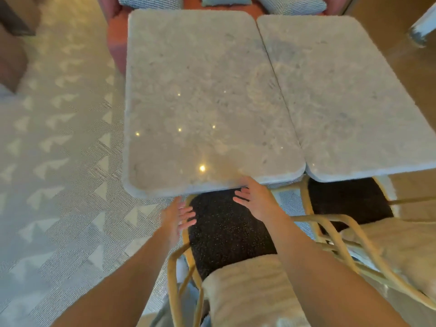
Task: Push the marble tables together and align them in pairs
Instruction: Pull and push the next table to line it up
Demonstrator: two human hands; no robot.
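Observation:
Two pale marble tables stand side by side, the left table [200, 95] and the right table [342, 95], their long edges touching along a thin dark seam. The left one's near edge sits a little closer to me than the right one's. My right hand [254, 199] hovers open at the near edge of the left table, fingers spread, its thumb close to the rim. My left hand [177, 215] is open just below that table's near edge, over the chair, holding nothing.
A chair with a dark speckled seat [226, 230] and cream backrest stands tucked under the left table, right below my hands. A second similar chair [349, 204] is under the right table. A pink bench with cushions [118, 43] lies beyond the tables. Patterned carpet [59, 161] spreads to the left.

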